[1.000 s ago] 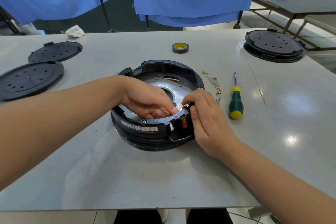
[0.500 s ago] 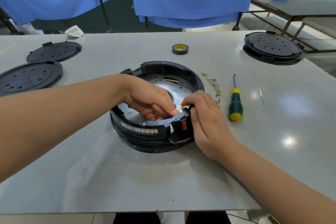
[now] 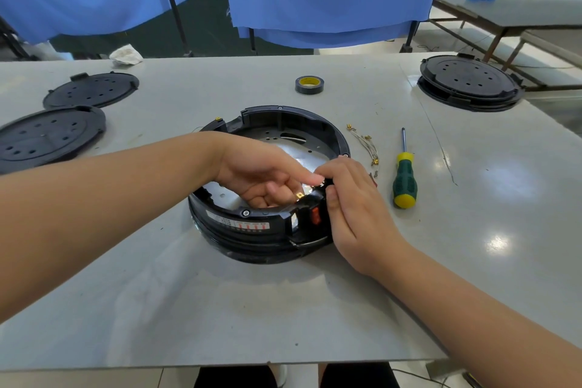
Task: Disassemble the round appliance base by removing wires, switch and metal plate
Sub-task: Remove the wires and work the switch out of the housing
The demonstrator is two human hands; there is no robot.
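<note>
Grey table, blue curtains behind. Round appliance base at frame centre. Left hand reaches inside, index extended, other fingers curled, probably bracing; right hand pinches the switch housing at the rim, likely to free it. Removed wires and screwdriver lie right.

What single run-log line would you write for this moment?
stage: switch removal | left hand: inside round base | right hand: pinches switch | screwdriver: on table

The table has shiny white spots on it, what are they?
Head view: the spots are lamp glare on the glossy grey table; the silver metal plate inside the round black appliance base glints too; the wide lens bends the table's edges.
</note>
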